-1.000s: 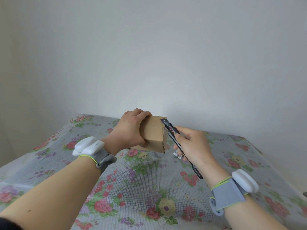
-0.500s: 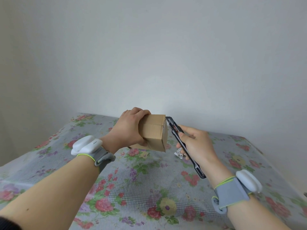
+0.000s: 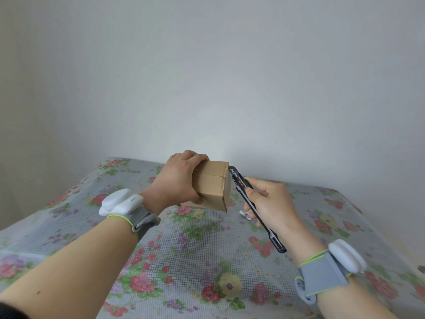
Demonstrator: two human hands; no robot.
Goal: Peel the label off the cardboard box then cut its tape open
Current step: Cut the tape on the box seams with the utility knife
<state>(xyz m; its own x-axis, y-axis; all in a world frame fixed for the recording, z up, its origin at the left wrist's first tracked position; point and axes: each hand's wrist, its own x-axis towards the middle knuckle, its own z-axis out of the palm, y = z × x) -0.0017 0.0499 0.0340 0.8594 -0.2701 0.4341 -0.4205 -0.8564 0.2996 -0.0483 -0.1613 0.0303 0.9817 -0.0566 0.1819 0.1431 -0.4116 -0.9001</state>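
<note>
A small brown cardboard box (image 3: 212, 187) is held tilted just above the far middle of the table, its taped seam facing me. My left hand (image 3: 180, 180) grips it from the left, fingers over the top edge and thumb underneath. My right hand (image 3: 270, 203) holds a long black utility knife (image 3: 249, 201), whose tip touches the box's upper right corner. A small crumpled white scrap (image 3: 245, 212), possibly the peeled label, lies on the table under my right hand.
The table (image 3: 195, 261) wears a floral cloth under a clear gridded cover. A plain white wall stands close behind it. Both wrists carry grey bands with white sensors. The table's right edge runs along the lower right.
The box has been lifted slightly and turned, and the knife tip has slid up along its right edge to the upper corner. My right hand has drifted a little right.
</note>
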